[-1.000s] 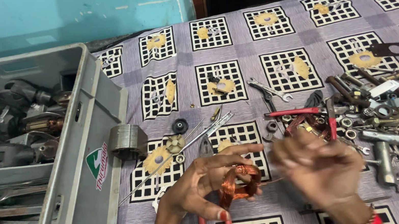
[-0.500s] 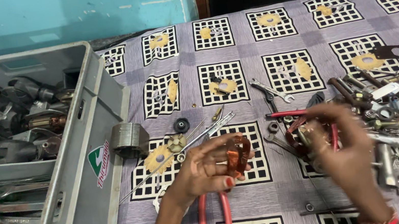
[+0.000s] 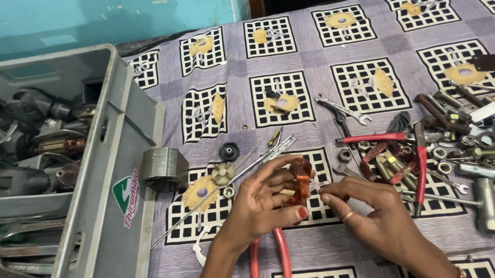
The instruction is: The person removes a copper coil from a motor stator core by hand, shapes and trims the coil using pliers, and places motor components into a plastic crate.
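Near the front edge of the surface (image 3: pixel 340 260), the left hand (image 3: pixel 262 204) pinches a copper coil (image 3: pixel 299 181), its fingers hiding most of it. The right hand (image 3: pixel 372 215) pinches something thin beside the coil, too small to identify. Red handles (image 3: pixel 270 270) below are cut off.

Copper-wound coil (image 3: pixel 301 179), upright between fingers (image 3: pixel 279 187)

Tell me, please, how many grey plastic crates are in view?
1: the grey crate stands at the left edge of the patterned cloth, filled with metal parts. Others may lie outside the frame.
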